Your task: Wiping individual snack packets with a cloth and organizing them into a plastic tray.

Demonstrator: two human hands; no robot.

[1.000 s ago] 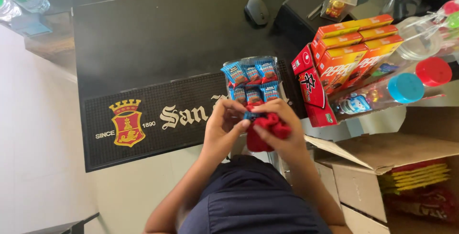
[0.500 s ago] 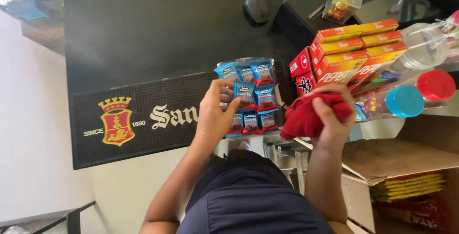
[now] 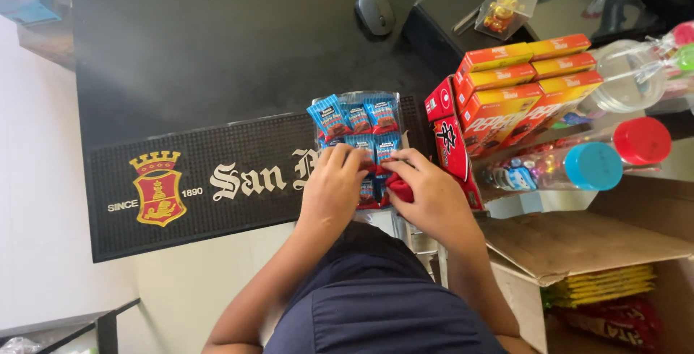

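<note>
A clear pack of small blue and red snack packets (image 3: pixel 358 119) lies on the black rubber bar mat (image 3: pixel 217 180). My left hand (image 3: pixel 331 184) rests on the pack's near end, fingers curled over the packets. My right hand (image 3: pixel 434 195) sits beside it, closed around a bunched red cloth or wrapper (image 3: pixel 399 188) that touches the pack's near right corner. Both hands meet over the pack's lower edge. What the palms cover is hidden.
Stacked red and orange snack boxes (image 3: pixel 517 90) stand right of the pack. Jars with a blue lid (image 3: pixel 593 166) and a red lid (image 3: pixel 642 141) lie behind them. An open cardboard box (image 3: pixel 600 282) holds yellow packets at lower right. A computer mouse (image 3: pixel 374 10) sits on the dark counter.
My right hand carried the red item out to the right by the boxes, then brought it back to the pack. My left hand stayed on the pack.
</note>
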